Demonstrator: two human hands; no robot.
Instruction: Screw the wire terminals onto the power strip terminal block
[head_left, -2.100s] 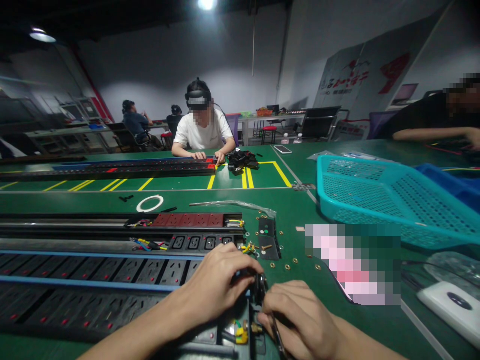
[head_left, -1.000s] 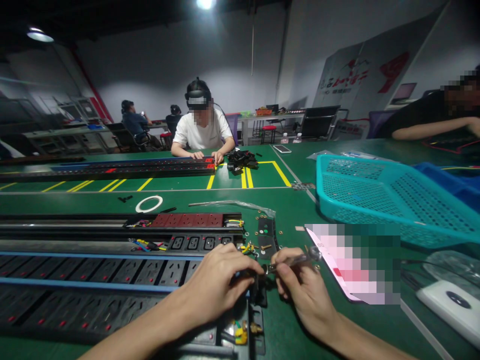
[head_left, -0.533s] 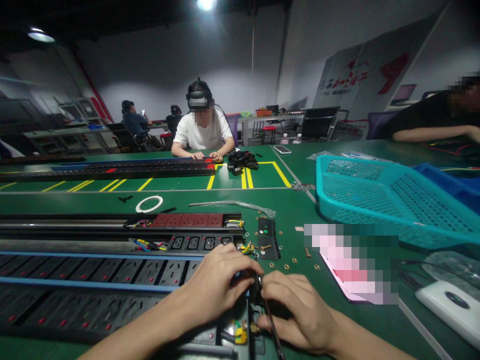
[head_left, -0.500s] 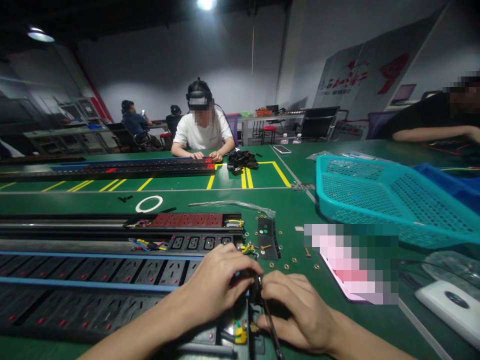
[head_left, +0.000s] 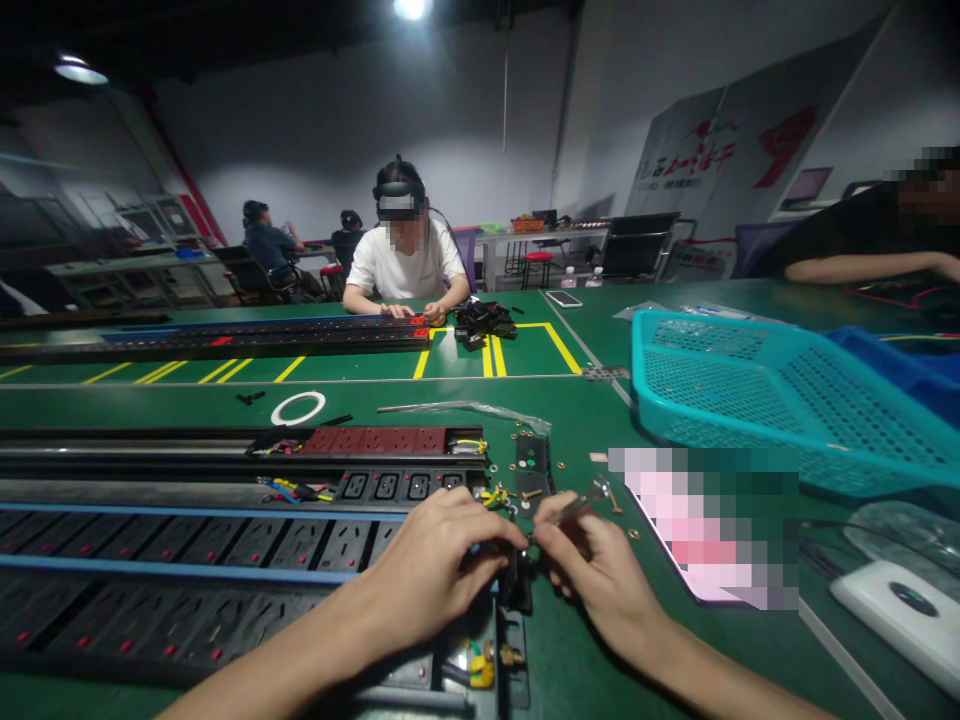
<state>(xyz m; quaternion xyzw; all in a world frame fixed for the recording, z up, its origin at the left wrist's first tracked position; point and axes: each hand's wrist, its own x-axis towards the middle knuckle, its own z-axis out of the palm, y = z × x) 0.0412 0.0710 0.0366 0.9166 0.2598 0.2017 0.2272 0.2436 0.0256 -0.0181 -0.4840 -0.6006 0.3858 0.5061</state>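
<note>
My left hand (head_left: 457,550) arches over the end of a black socket strip (head_left: 262,545) on the green bench (head_left: 566,665), its fingers bent around a black end piece (head_left: 516,585); I can't tell whether they grip it or only touch it. Close beside it, my right hand (head_left: 600,580) pinches a metal wrench (head_left: 576,507) between thumb and index finger. Beyond lie 2 small black plates (head_left: 533,455), the nearer bearing a brass screw (head_left: 532,495).
</note>
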